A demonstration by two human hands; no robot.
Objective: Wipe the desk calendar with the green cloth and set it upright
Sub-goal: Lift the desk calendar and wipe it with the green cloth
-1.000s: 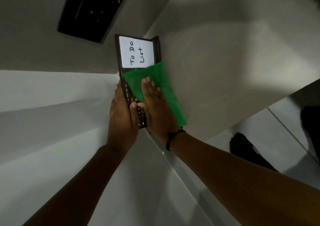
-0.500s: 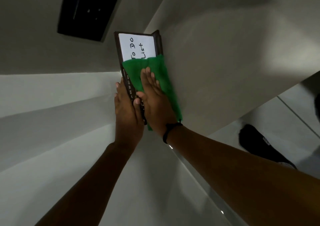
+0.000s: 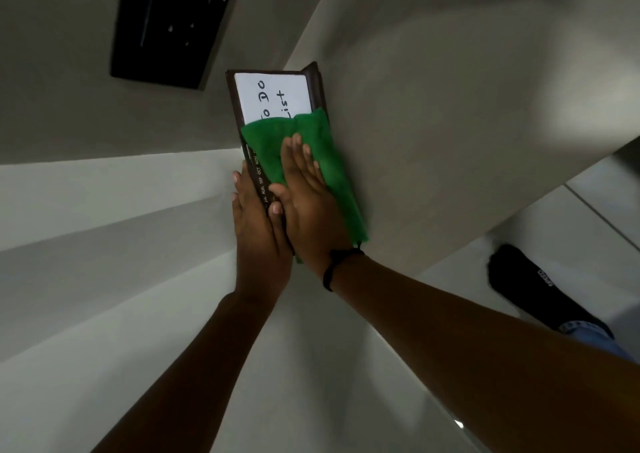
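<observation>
Wiping a brown desk calendar with both hands on it

Reaching in from the bottom edge, two bare forearms run up to the middle of the view, cut off at the frame. The right wrist carries a thin black band (image 3: 337, 262). The left hand (image 3: 258, 225) clasps the near left edge of the dark brown, leather-look desk calendar (image 3: 313, 81), thumb over the front strip and fingers along the side; how far they wrap behind cannot be seen. The right hand (image 3: 310, 198) lies flat and spread, palm pressing the green fuzzy cloth (image 3: 330, 161) against the calendar's face, holding it down by pressure, with no fingers curled round it. The cloth hides the lower half of the calendar and hangs past its right edge. A strip of month tabs shows between the hands: JUL, AUG, SEP, OCT, NOV legible, the rest covered. Above the cloth a white card (image 3: 273, 97) reads "o Do" and "ist", its first letters hidden. The calendar rests against a pale grey surface (image 3: 450, 140). Further left a black panel (image 3: 169, 22) is cropped by the top edge, its details too dim to read. At right a black shoe (image 3: 530, 286) stands on pale floor tiles (image 3: 595, 217)
</observation>
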